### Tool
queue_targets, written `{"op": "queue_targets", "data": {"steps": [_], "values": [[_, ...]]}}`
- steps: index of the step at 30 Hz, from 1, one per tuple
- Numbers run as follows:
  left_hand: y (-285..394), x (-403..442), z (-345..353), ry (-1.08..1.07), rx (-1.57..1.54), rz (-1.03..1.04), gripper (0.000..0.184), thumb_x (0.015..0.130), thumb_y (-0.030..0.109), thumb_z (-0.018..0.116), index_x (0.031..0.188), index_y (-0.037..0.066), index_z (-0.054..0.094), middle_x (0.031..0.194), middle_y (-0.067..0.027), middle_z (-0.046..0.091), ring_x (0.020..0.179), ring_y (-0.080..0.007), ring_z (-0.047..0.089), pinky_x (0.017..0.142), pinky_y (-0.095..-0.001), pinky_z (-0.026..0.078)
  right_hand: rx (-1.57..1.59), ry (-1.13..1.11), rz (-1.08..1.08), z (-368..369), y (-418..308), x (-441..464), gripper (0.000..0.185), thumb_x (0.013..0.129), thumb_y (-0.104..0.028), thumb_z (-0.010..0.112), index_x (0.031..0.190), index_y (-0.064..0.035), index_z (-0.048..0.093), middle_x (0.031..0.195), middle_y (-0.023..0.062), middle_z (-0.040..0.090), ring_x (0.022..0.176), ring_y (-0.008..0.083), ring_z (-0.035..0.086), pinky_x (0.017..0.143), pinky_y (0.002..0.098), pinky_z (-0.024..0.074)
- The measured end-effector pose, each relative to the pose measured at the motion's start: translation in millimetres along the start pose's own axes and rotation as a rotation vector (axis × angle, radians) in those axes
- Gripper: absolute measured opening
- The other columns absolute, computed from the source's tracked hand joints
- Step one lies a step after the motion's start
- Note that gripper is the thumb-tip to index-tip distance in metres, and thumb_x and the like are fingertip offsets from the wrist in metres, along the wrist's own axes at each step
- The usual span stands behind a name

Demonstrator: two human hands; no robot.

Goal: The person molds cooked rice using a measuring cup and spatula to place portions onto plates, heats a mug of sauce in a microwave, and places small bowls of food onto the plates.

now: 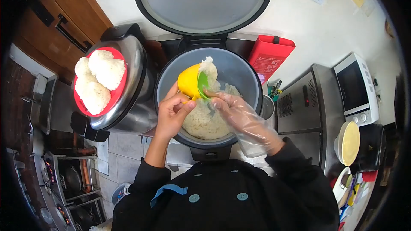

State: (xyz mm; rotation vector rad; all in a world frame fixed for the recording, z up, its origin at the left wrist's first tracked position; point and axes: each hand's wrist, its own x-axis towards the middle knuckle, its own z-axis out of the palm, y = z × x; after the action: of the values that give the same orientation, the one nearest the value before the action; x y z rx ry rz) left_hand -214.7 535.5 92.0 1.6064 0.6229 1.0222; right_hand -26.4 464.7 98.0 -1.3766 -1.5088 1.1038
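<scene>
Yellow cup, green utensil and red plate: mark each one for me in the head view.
Yellow cup [188,80]: head view, on its side wall.
Green utensil [202,81]: head view, on its exposed blade.
Red plate [115,98]: head view, on its bare surface.

White wall [308,28], wooden door [79,2], tiled floor [124,145]

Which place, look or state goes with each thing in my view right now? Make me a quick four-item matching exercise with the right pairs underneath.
Things:
1. yellow cup
2. red plate
3. right hand
4. microwave oven

Descriptions:
A. white with a dark door
B. inside a clear plastic glove
C. gripped by the left hand above the open rice cooker
D. carrying rice mounds on a closed lid

Right pairs: 1-C, 2-D, 3-B, 4-A
</scene>
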Motion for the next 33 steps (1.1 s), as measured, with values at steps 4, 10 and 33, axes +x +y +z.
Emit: {"op": "queue_targets", "data": {"steps": [4,10,33], "values": [[-26,3,-6,-0.007,0.116,-0.004,0.017,0.086,0.012,0.063,0.076,-0.001,0.057,0.122,-0.0123,0.051,0.095,-0.0125,0.056,0.077,-0.021,0.044,0.39,0.058,0.43,-3,-20,-4,0.043,0.094,-0.036,0.051,0.124,-0.0055,0.054,0.09,0.0019,0.058,0.082,0.0092,0.051,0.076,0.0251,0.041],[-38,7,-27,0.023,-0.58,-0.402,0.01,0.088,0.011,0.059,0.082,0.002,0.059,0.111,-0.0082,0.057,0.098,-0.0155,0.058,0.085,-0.0304,0.05,0.397,0.186,0.152,-30,-14,-22,0.044,0.093,-0.037,0.052,0.119,-0.0016,0.057,0.095,0.0024,0.06,0.09,0.008,0.049,0.083,0.0246,0.0389],[-27,-14,-6,-0.12,-0.087,-0.133,0.021,0.085,0.014,0.064,0.072,0.001,0.054,0.128,-0.013,0.045,0.104,-0.0134,0.049,0.084,-0.0228,0.037,-0.051,0.105,0.119,4,25,-9,0.044,0.095,-0.037,0.044,0.124,-0.0056,0.052,0.095,0.0204,0.063,0.09,0.0308,0.06,0.081,0.0356,0.044]]}}
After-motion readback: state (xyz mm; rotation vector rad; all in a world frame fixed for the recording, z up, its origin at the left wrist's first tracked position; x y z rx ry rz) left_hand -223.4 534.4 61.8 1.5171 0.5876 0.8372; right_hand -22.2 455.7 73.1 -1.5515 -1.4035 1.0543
